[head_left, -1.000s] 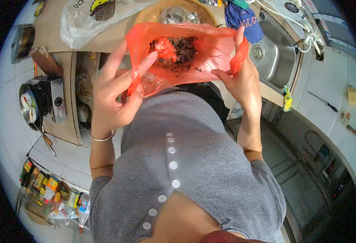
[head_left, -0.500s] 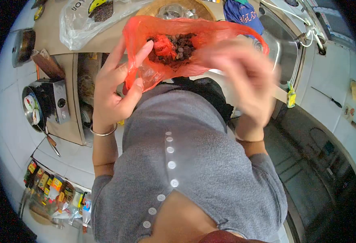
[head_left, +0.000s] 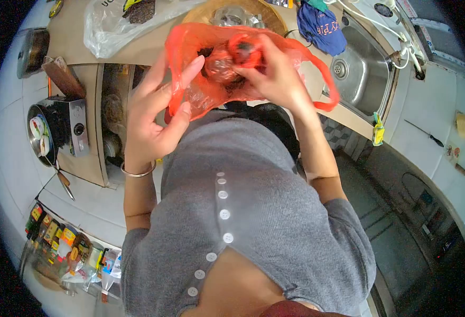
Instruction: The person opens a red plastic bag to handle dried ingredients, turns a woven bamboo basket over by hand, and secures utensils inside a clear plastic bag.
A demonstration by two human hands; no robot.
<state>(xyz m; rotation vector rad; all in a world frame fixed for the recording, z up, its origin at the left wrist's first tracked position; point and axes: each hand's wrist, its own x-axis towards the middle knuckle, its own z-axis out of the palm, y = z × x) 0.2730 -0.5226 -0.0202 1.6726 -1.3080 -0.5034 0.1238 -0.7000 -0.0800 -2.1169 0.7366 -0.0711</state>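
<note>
My left hand (head_left: 161, 105) grips the left side of a thin red plastic bag (head_left: 317, 79), thumb and fingers pinching its wall. The bag's mouth gapes toward me. Reaching into it from the right, my right hand (head_left: 277, 76) has its fingers closed on crumpled red plastic (head_left: 245, 48) with something dark within. Left of those fingers bulges shiny, see-through red plastic (head_left: 221, 66). Dark, lumpy dried pieces show only in small patches; the plastic and my right hand hide most of them.
Behind the bag stands a round woven tray (head_left: 272, 18) with glassware (head_left: 232, 17). A clear plastic bag (head_left: 98, 37) lies to its left. At right are a blue cloth bag (head_left: 322, 31) and a steel sink (head_left: 362, 79). A pan (head_left: 41, 134) sits on a stove at left.
My right hand, blurred right of the bag's mouth before, has moved left into it and closed on red plastic. The dark pieces are now mostly covered. My left hand keeps its grip.
</note>
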